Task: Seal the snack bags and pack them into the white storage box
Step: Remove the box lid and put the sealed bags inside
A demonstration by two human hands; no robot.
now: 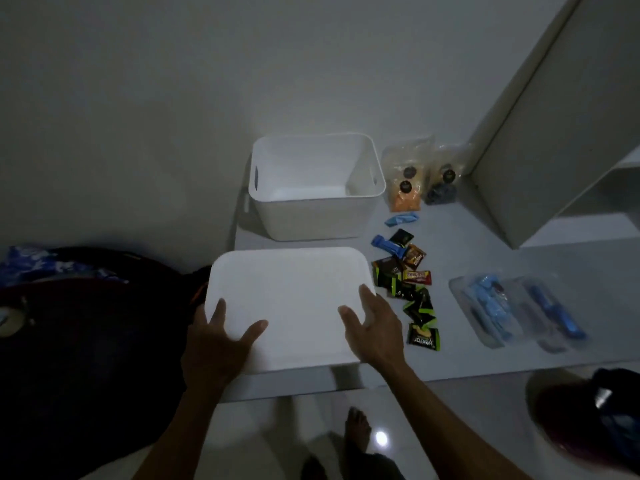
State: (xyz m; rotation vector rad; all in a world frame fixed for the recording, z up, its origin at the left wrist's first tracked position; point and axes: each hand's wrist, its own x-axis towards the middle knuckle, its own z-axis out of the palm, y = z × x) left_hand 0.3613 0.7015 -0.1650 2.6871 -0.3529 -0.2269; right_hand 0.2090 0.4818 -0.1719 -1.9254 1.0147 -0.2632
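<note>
The white storage box [313,216] stands uncovered at the back of the white table, nothing visible inside. Its flat white lid [294,299] lies in front of it near the table's front edge. My left hand [218,344] grips the lid's left front corner, fingers spread on top. My right hand [375,327] holds the lid's right front part the same way. Several small snack packets [412,289], black, green, red and blue, lie scattered right of the lid. Clear bags of snacks [407,181] lean against the wall right of the box.
A clear plastic tray [512,313] with blue items lies at the right of the table. A white cabinet [561,126] rises at the back right. A dark bag [86,341] sits left of the table. A white basin [533,403] holding dark things stands at the lower right.
</note>
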